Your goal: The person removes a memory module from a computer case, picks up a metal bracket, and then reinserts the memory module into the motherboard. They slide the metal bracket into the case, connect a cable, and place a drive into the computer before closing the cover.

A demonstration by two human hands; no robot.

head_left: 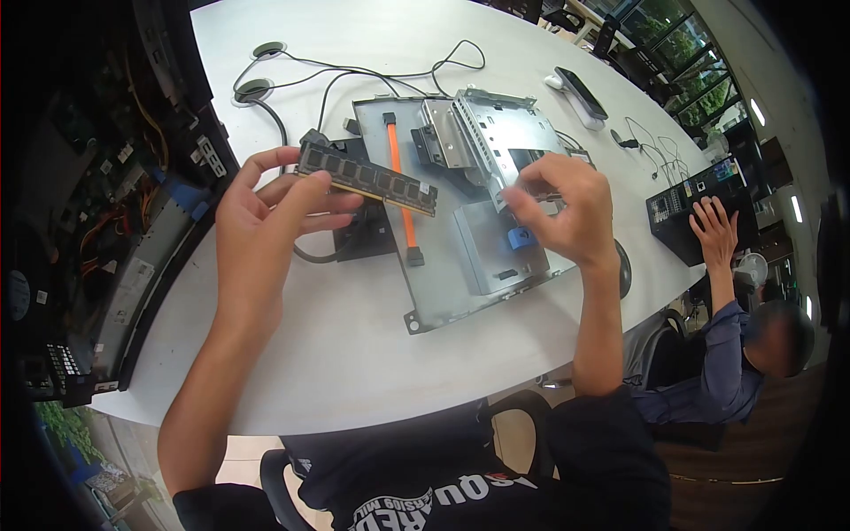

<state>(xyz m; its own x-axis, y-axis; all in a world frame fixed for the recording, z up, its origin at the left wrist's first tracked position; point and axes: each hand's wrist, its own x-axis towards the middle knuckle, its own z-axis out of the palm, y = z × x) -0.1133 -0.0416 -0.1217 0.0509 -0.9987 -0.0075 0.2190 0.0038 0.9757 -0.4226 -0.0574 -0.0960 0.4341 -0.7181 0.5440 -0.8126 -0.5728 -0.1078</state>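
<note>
My left hand (270,208) holds a RAM memory stick (367,178) by its left end, lifted above the white table (354,354). The stick is green-black with a row of chips and points toward the right. My right hand (567,208) hovers over the metal drive bracket (496,142), fingers pinched together on a small part that I cannot make out. Under both hands lies a grey metal chassis tray (460,283) with an orange SATA cable (400,186) running along it and a blue clip (520,237).
An open computer case (106,221) with boards and wiring stands at the left. Black cables (354,75) loop across the far table. A phone on a white stand (580,93) sits at the back right. Another person (735,354) sits at right, hand on a black device (691,208).
</note>
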